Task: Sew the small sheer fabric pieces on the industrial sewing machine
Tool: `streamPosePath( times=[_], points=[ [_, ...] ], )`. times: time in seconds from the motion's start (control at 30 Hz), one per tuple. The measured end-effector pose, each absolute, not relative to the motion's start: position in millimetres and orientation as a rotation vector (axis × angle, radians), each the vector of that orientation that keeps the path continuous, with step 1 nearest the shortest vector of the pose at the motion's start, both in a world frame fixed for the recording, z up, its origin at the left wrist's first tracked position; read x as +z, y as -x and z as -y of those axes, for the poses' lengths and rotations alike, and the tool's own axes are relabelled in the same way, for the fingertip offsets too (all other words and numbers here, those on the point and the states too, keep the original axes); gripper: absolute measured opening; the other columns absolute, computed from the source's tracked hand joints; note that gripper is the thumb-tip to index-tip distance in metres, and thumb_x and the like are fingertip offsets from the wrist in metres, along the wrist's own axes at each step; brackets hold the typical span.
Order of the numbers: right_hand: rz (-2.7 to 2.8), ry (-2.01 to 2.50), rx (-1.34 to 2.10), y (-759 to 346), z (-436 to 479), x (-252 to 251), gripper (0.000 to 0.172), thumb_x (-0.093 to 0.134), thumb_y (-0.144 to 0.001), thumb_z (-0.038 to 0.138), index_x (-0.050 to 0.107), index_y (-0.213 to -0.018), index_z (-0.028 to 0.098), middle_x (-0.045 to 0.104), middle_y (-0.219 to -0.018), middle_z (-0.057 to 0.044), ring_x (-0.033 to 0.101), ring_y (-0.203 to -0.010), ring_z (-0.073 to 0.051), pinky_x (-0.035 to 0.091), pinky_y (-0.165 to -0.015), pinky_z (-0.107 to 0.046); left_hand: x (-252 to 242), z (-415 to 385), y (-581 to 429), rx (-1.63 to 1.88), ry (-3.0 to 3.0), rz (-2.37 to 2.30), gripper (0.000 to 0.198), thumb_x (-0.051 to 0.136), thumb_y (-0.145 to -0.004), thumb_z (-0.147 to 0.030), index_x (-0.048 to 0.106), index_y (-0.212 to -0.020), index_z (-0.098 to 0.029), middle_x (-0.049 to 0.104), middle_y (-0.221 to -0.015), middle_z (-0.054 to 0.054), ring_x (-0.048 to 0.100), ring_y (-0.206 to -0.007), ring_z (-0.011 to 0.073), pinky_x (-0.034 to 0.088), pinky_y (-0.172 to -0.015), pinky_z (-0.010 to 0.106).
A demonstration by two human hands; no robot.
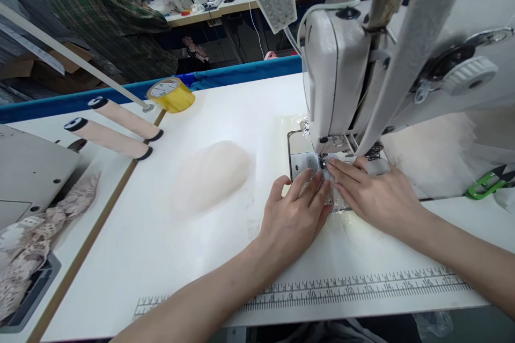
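A white sewing machine (336,75) stands over the right part of the table, its presser foot (323,162) low over the metal needle plate (302,163). Just left of the foot, my left hand (295,206) lies palm down, fingers spread and tips near the plate. My right hand (374,193) rests on the other side with fingers stretched out, their tips close to the foot. Whatever lies under the fingertips is too small and covered to make out. A sheer pale fabric piece (217,174) lies left of my hands; more sheer pale fabric (434,150) lies behind my right hand.
Two thread cones (124,118) and a yellow tape roll (173,95) are at the back left. Patterned fabric (44,241) lies by another machine at left. Green thread snips (488,183) sit far right. A printed ruler (322,292) runs along the front edge. Beyond, a person (108,27) works.
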State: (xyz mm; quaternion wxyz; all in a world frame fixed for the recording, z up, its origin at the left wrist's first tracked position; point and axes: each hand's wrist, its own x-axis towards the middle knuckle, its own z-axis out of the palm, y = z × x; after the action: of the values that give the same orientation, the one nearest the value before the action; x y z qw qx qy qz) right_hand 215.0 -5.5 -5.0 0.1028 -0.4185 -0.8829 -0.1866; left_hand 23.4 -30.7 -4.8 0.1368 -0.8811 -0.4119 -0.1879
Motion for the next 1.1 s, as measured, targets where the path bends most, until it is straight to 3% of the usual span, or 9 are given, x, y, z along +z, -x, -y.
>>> streamPosePath(
  times=[0.73, 0.9, 1.1],
  points=[
    [2.626, 1.275, -0.521, -215.6, 3.7, -6.6, 0.039, 0.040, -0.094, 0.019, 0.055, -0.129, 0.011, 0.074, -0.094, -0.011, 0.059, -0.095, -0.028, 0.038, -0.068, -0.039, -7.7, 25.0, -21.4, -0.591, 2.573, 1.223, 0.028, 0.051, -0.093, -0.028, 0.062, -0.117, -0.019, 0.066, -0.119, 0.008, 0.054, -0.119, 0.0239, 0.038, -0.090, 0.040],
    [2.593, 1.273, -0.415, -217.6, 1.2, -7.0, 0.042, 0.043, -0.091, 0.018, 0.053, -0.132, 0.018, 0.073, -0.100, -0.010, 0.059, -0.091, -0.028, 0.040, -0.072, -0.040, -8.0, 23.4, -20.7, -0.618, 2.580, 1.233, 0.029, 0.053, -0.092, -0.027, 0.062, -0.118, -0.019, 0.066, -0.119, 0.009, 0.055, -0.117, 0.0254, 0.038, -0.090, 0.041],
    [2.548, 1.076, -0.430, -222.9, 2.4, -2.5, 0.036, 0.044, -0.087, 0.005, 0.065, -0.114, 0.017, 0.073, -0.101, -0.006, 0.062, -0.080, -0.020, 0.041, -0.071, -0.035, -8.3, 23.7, -22.2, -0.622, 2.564, 1.213, 0.030, 0.053, -0.092, -0.027, 0.061, -0.119, -0.017, 0.065, -0.120, 0.009, 0.056, -0.116, 0.0246, 0.038, -0.089, 0.040]
  ],
)
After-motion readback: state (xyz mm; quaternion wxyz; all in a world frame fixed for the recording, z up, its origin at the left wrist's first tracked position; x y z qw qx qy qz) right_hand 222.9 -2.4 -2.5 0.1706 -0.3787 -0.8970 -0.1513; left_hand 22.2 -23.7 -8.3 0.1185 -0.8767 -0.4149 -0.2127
